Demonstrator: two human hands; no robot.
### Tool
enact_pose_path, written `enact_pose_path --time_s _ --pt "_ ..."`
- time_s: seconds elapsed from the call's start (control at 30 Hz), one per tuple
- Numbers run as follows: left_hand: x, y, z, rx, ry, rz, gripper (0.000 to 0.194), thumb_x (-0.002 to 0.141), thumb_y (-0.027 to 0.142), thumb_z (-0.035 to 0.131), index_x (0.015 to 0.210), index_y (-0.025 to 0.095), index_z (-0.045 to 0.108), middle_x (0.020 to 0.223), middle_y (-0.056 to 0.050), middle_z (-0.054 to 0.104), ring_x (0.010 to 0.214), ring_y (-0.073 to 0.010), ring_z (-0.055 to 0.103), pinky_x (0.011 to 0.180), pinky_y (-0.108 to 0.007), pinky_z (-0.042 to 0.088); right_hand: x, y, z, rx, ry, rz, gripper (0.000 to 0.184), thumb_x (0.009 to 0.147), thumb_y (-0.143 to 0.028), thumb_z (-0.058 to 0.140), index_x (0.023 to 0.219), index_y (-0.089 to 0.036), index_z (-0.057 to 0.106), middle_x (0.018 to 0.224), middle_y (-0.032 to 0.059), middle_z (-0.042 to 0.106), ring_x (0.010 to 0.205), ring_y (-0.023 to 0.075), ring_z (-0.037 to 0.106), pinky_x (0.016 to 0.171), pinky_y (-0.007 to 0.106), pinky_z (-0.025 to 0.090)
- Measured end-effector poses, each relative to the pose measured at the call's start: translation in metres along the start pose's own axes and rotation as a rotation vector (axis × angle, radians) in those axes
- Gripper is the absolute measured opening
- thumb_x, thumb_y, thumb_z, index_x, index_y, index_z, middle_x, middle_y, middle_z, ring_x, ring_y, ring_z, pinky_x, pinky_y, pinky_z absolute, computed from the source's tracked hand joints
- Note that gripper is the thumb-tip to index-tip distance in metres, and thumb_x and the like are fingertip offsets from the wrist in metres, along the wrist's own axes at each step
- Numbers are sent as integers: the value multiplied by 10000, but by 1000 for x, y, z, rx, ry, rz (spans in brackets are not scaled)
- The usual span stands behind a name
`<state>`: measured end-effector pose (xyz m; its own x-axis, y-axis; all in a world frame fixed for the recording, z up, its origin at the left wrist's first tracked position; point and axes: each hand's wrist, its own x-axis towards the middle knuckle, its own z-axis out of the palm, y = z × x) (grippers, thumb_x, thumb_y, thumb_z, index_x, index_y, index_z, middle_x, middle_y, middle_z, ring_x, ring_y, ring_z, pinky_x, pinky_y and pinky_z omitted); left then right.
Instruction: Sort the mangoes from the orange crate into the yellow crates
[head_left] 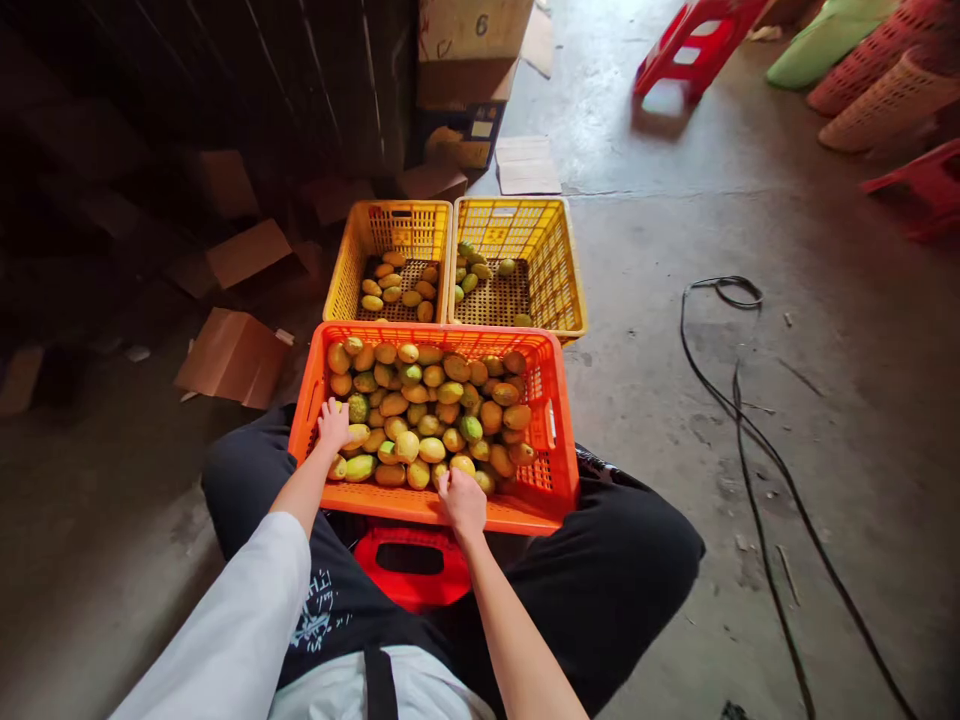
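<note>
An orange plastic crate point(551, 510) in front of me holds many oval fruits point(427, 425), coloured yellow to green, of a kind I cannot name for sure. At the crate's left side, my left hand point(334, 428) rests over the fruit with its fingers a little apart, next to a yellow fruit point(358, 436). My right hand point(463, 500) is over the near rim with fingers curled against a bright yellow fruit point(463, 464). The fingertips of that hand are partly hidden.
Two yellow crates stand beyond the orange one: the left crate point(337, 270) holds yellower fruit, the right crate point(574, 290) greener fruit. Below is a red stool point(412, 590). Cardboard point(232, 355) lies at left, a black cable point(757, 440) at right, another red stool point(697, 45) farther back.
</note>
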<state>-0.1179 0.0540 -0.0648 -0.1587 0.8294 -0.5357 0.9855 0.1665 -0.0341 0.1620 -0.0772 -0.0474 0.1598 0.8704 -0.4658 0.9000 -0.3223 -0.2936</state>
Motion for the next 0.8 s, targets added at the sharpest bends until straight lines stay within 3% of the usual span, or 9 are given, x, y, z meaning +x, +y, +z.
enact_pose_path --time_s 0.1,0.2,0.33,0.47,0.57,0.67,0.8 --pt "2 -2 -4 -36 -21 -74 666 939 292 742 1562 162 547 1644 -311 466 1513 -442 474 1088 -519 540 0 -1 1 -28 4 6 268 1097 -227 526 968 -180 756 989 100 796 912 196 734 728 271 409" --pt "3 -2 -4 -7 18 -48 627 937 348 771 1505 152 592 1588 -308 500 1472 -457 488 1073 -523 530 0 -2 0 -36 -2 12 274 1103 -231 524 979 -177 762 994 100 797 909 195 735 724 273 406" --pt "1 7 5 157 98 153 498 939 250 742 1408 102 663 1580 -304 533 1504 -445 459 1276 -593 308 1 -3 -1 -41 -14 30 276 1106 -234 527 981 -178 766 1012 99 804 916 194 742 723 273 409" --pt "-4 14 20 211 44 336 441 883 243 783 1287 76 730 1406 -292 657 1399 -457 532 1329 -633 159 1 -4 -2 -41 -19 38 272 1108 -234 526 1000 -177 769 1024 98 807 919 192 746 717 271 410" --pt "-10 11 36 189 45 408 509 793 178 832 1287 104 734 1345 -254 688 1467 -486 455 1328 -652 137 1 -4 -2 -41 -25 42 277 1112 -231 519 1009 -172 770 1031 101 812 932 198 753 725 274 412" --pt "-13 7 47 223 52 435 495 824 79 726 1319 72 721 1330 -253 692 1445 -458 482 1319 -583 200 1 -4 -2 -41 -23 51 270 1113 -235 527 1008 -175 769 1037 101 818 949 201 761 733 272 413" --pt "-8 7 48 298 76 430 496 836 16 643 1325 60 717 1297 -247 706 1354 -432 535 1282 -554 258 1 -5 -2 -38 -18 49 261 1110 -232 540 998 -178 770 1045 100 822 969 201 769 742 264 424"
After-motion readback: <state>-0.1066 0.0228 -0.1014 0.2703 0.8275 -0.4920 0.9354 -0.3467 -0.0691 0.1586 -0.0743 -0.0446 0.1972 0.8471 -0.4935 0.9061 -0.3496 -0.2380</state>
